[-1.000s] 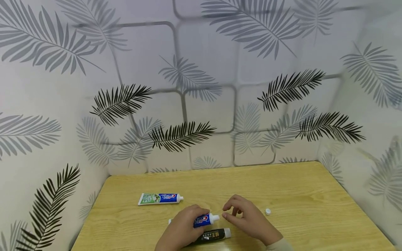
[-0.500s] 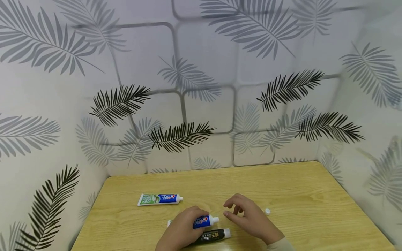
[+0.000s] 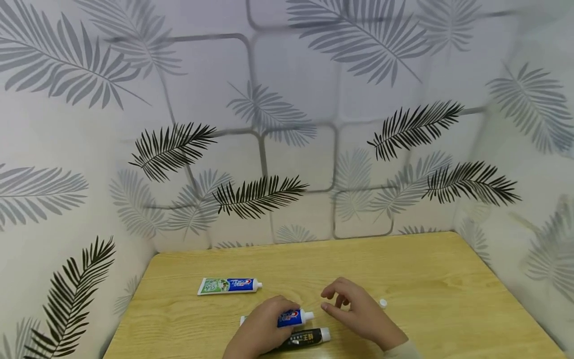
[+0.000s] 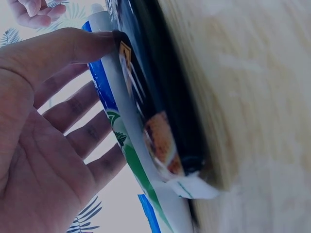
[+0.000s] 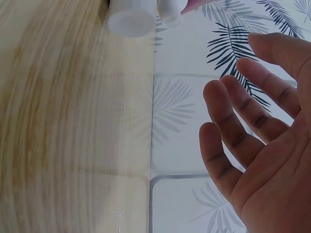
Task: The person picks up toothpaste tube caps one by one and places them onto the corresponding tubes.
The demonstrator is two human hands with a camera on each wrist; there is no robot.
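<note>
My left hand [image 3: 264, 326] grips a blue, white and green toothpaste tube [image 3: 291, 317] lying on the table, thumb on its near side and fingers on its far side in the left wrist view. Its narrow white tip points right. Just in front lies a black toothpaste tube [image 3: 305, 339] with a white cap [image 5: 131, 19], close to the left thumb. To the right of both tips, my right hand [image 3: 354, 309] hovers with loosely bent fingers and holds nothing. Beyond it a small white cap [image 3: 383, 303] rests on the table.
Another green and blue toothpaste tube [image 3: 229, 285] lies farther back on the left of the wooden table [image 3: 426, 279]. Leaf-patterned wall covering [image 3: 296, 149] rises behind the table and along both sides.
Hardly anything differs. My right hand has drifted slightly right, away from the tube's tip, while the left hand keeps its grip on the toothpaste tube.
</note>
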